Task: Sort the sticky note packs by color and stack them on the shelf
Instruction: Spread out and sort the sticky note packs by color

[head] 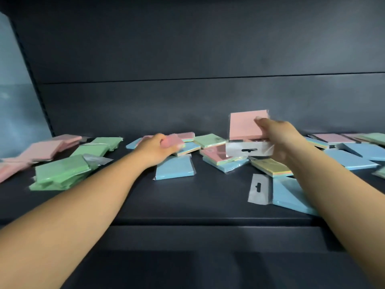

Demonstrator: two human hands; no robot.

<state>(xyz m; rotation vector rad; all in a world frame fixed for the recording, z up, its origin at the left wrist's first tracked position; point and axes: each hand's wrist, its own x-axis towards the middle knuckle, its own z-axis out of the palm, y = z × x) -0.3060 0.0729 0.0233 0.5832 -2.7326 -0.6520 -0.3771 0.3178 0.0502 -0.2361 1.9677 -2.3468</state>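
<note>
Sticky note packs in clear wrappers lie scattered across a dark shelf (187, 197). My right hand (277, 136) holds a pink pack (244, 126) upright above the pile, its white hang tab (249, 150) dangling below. My left hand (158, 148) is closed on another pink pack (174, 140) in the middle of the pile, low over a blue pack (175, 168). Green packs (62, 172) and pink packs (41, 150) are heaped at the left. Blue packs (354, 157) gather at the right.
A yellow multicolour pack (270, 166) and a blue pack with a clear tab (289, 192) lie under my right forearm. The shelf's dark back wall (187, 97) rises behind the packs. A front lip (187, 222) edges the shelf.
</note>
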